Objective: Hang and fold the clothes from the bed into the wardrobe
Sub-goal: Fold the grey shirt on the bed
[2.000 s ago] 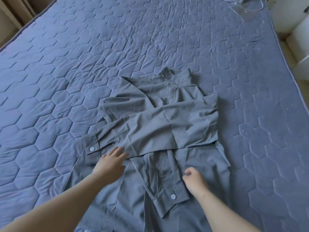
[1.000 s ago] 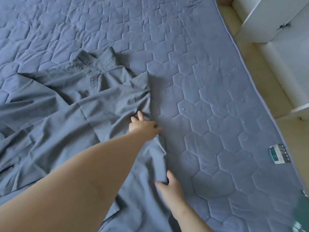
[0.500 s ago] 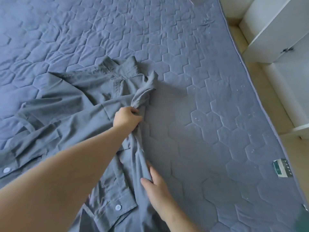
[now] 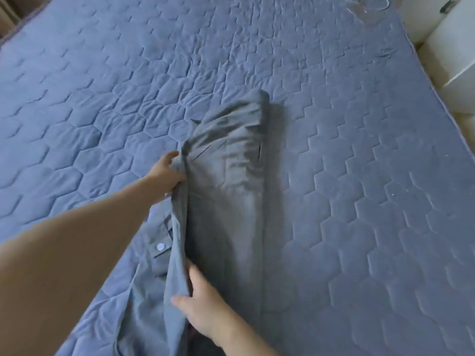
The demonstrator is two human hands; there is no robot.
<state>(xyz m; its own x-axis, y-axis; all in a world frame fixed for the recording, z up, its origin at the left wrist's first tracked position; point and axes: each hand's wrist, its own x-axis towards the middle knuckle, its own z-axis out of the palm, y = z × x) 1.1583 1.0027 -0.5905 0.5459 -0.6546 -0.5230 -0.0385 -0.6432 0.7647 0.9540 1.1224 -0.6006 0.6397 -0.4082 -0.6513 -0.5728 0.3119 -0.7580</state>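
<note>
The grey shirt [image 4: 226,191] lay folded lengthwise into a long narrow strip on the quilted bed [image 4: 359,176]; its lower end ran out of my view at the bottom edge, and the collar end was bunched so that I could not make out its details. My left hand [image 4: 167,176] pinched the raised left edge of the strip near its far end, fingers curled into the cloth and partly hidden by it. My right hand [image 4: 203,312] gripped the same edge nearer me, thumb over the fold. One button [image 4: 160,246] showed on a cuff half covered beneath. Bare quilt lay open on both sides. At right, white furniture [image 4: 452,55] stood just beside the bed's edge, cut off by the frame.
</note>
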